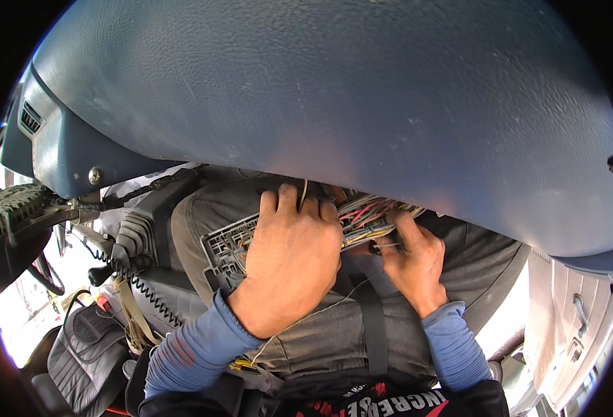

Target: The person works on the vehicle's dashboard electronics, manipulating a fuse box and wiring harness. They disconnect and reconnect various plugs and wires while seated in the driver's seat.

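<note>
Just below the dashboard (348,97), my left hand (289,254) covers part of the grey connector frame (229,244), probably to steady it; its fingertips are hidden, so I can't tell their grip. Also under the dashboard, my right hand (415,260) pinches the wire bundle (363,218), likely keeping strands gathered.
</note>
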### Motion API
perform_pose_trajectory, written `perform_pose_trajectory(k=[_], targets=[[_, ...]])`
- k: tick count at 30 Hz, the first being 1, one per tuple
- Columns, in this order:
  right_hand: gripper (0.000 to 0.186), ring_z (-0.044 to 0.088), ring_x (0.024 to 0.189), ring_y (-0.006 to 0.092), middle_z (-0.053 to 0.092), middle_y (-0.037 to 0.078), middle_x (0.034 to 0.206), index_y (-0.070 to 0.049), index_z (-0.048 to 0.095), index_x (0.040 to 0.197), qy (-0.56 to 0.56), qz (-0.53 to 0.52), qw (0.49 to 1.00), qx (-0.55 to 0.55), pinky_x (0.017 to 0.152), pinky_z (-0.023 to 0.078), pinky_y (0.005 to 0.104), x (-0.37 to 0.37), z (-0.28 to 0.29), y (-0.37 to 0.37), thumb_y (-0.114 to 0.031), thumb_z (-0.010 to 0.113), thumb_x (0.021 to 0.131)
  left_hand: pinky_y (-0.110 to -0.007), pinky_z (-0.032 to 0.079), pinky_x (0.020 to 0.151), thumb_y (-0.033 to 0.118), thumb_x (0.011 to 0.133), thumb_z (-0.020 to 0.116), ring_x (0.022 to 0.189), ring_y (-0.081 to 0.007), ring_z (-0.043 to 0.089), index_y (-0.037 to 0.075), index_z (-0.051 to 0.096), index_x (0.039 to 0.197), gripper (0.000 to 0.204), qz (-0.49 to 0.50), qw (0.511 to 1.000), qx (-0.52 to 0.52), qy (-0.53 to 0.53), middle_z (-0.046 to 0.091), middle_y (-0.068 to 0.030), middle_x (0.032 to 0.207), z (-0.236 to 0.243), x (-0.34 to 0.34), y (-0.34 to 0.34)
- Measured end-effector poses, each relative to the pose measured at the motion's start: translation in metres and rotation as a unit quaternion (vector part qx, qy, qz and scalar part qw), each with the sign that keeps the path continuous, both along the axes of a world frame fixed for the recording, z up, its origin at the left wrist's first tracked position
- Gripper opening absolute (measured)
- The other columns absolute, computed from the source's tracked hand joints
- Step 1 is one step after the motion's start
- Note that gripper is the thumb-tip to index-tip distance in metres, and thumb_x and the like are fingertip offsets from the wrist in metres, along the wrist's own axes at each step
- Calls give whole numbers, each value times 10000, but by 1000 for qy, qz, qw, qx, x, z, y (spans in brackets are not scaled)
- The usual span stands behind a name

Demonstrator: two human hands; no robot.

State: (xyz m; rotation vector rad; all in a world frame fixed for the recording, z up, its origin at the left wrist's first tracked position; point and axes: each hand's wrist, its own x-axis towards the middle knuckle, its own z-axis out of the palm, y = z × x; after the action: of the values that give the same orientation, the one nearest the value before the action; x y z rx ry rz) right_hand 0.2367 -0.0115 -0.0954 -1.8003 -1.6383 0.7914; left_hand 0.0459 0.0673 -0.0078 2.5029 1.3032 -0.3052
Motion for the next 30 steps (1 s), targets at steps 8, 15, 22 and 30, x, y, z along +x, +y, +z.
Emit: perform_pose_trajectory(k=[8, 15, 22, 30], targets=[[342, 770, 860, 425, 783, 189, 911, -92, 682, 1176, -36, -21, 999, -21, 714, 602, 531, -2, 0, 30, -199, 832, 888, -496, 547, 965, 274, 694, 894, 963, -421, 731, -31, 749, 1071, 506, -68, 997, 2, -37, 757, -253, 1024, -13, -8, 44], [540, 766, 1041, 422, 791, 238, 1068, -42, 721, 1288, -93, 67, 992, -51, 898, 603, 521, 0, 22, 65, -265, 893, 828, -447, 569, 1039, 328, 594, 978, 1200, -419, 720, -51, 648, 1433, 978, 30, 947, -313, 61, 737, -295, 1282, -19, -16, 108], [508, 767, 1034, 425, 789, 239, 1049, -23, 725, 1244, -110, 55, 990, -65, 897, 602, 521, 1, 45, 49, -242, 899, 820, -465, 598, 934, 351, 575, 963, 1115, -398, 750, -71, 727, 1264, 842, 26, 944, -320, 77, 760, -288, 1219, -22, 2, 97], [452, 779, 903, 356, 781, 217, 929, -12, 685, 1320, 21, -44, 999, -20, 811, 583, 475, 3, 40, 9, -288, 795, 979, -441, 590, 946, 232, 593, 917, 1078, -414, 748, -91, 717, 1231, 743, 53, 980, -183, 60, 759, -295, 1131, -13, -4, 64]])
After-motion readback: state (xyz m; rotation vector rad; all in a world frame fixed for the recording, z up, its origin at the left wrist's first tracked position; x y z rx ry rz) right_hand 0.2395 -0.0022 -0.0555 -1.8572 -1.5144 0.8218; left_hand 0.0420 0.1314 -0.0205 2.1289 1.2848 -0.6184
